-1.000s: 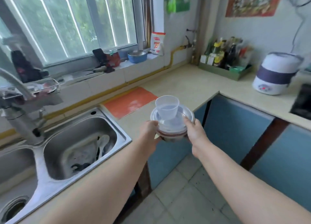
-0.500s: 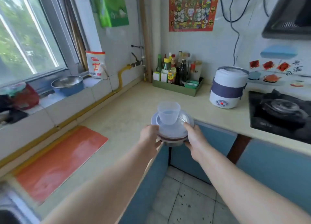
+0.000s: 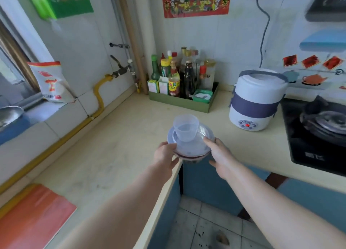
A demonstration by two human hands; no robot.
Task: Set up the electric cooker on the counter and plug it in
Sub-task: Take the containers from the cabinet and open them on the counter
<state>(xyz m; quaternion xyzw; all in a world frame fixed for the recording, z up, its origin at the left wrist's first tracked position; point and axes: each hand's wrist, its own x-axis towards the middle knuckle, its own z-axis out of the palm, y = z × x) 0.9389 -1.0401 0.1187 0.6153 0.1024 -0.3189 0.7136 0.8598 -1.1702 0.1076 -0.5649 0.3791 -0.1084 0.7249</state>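
I hold a round lidded bowl (image 3: pixel 189 149) over the counter's inner corner, my left hand (image 3: pixel 165 155) on its left side and my right hand (image 3: pixel 219 155) on its right side. A clear plastic cup (image 3: pixel 185 128) with a little water stands on the bowl's lid. The white and purple electric cooker (image 3: pixel 256 100) stands on the counter (image 3: pixel 116 155) to the right, ahead of my hands, with a red digit lit on its front panel. A dark cable (image 3: pixel 264 33) hangs down the wall behind the cooker.
A green tray of sauce bottles (image 3: pixel 182 100) sits in the counter's back corner. A black gas hob (image 3: pixel 318 132) lies right of the cooker. An orange mat (image 3: pixel 31 217) lies at the near left. A gas tap and yellow pipe (image 3: pixel 101 91) run along the left wall.
The view has turned right, away from the sink and toward the corner. The bowl with the cup stays in both hands and is now closer to the cooker.
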